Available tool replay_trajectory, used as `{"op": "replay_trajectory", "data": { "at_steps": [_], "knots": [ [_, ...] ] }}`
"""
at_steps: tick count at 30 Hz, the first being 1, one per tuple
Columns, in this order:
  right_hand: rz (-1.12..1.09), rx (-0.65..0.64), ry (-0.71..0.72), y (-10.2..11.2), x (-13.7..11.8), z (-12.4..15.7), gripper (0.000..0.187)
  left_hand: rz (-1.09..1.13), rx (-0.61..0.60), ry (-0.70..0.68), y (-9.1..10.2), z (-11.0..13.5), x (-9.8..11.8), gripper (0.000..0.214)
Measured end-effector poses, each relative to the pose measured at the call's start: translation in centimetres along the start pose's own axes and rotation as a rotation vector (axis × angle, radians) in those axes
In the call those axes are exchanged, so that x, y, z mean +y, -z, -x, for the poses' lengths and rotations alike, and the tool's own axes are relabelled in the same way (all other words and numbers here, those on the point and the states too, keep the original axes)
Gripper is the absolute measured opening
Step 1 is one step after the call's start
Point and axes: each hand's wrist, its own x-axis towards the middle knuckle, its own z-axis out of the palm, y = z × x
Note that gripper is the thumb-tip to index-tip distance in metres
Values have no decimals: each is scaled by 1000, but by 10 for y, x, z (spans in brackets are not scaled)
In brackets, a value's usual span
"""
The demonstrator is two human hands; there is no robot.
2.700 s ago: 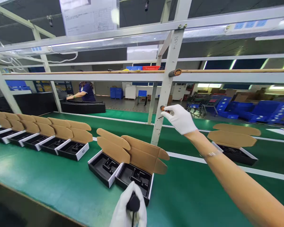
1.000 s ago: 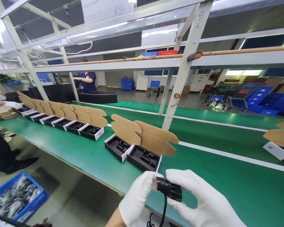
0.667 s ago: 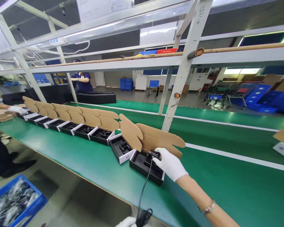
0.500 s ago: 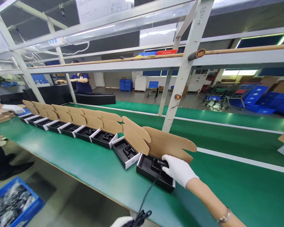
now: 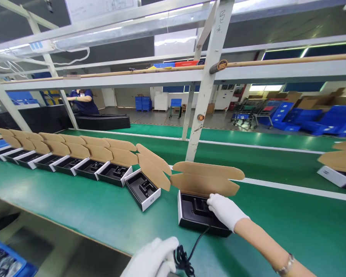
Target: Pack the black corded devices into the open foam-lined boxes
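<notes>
An open box [image 5: 187, 225] with a black insert and a raised cardboard lid [image 5: 206, 181] stands before me. My right hand [image 5: 225, 209], in a white glove, reaches into it with fingers closed on a small black corded device, mostly hidden by the fingers and the insert. A thin black cable [image 5: 200, 237] runs from the box over its front edge to a coiled bundle [image 5: 183, 259]. My left hand [image 5: 155, 257], also gloved, grips that bundle low in the view, below the box. Left of this box sits a tilted open box [image 5: 141, 190] with a shaped black insert.
A row of several open boxes [image 5: 88, 169] stretches left along the green table [image 5: 103, 207]. Another box [image 5: 334, 179] sits at the far right. A metal post [image 5: 202, 107] rises behind the lids. On the floor is a blue bin [image 5: 20, 265]; a person [image 5: 85, 102] stands farther back.
The box in front has turned squarer to me and apart from the tilted one. My right hand is lower in it. My left hand has risen into view with the cable bundle.
</notes>
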Motion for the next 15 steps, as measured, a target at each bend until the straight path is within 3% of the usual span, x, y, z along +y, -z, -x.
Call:
{"op": "replay_trajectory", "data": {
  "at_steps": [2, 4, 6, 8, 10, 11, 13, 15],
  "knots": [
    [-139, 17, 44, 10, -7, 9, 28, -129, 45, -143, 10, -17, 20, 54],
    [-410, 31, 195, 27, -18, 23, 28, -274, 51, -294, 17, -39, 44, 55],
    [-707, 9, 370, 45, -30, 39, 40, -404, 54, -448, 20, -63, 65, 50],
    [-881, 5, 396, 59, -39, 51, 37, -515, 188, -544, 16, -87, 74, 42],
    [-962, 66, 259, 65, -42, 58, 29, -543, 350, -456, 9, -107, 74, 35],
    [-990, 94, 180, 65, -41, 59, 26, -497, 364, -364, 5, -115, 73, 37],
    [-1038, 126, 80, 60, -36, 58, 22, -347, 249, -206, -3, -126, 69, 44],
    [-1049, 180, 33, 50, -29, 56, 20, -179, 18, -130, -9, -132, 69, 44]
  ]
}}
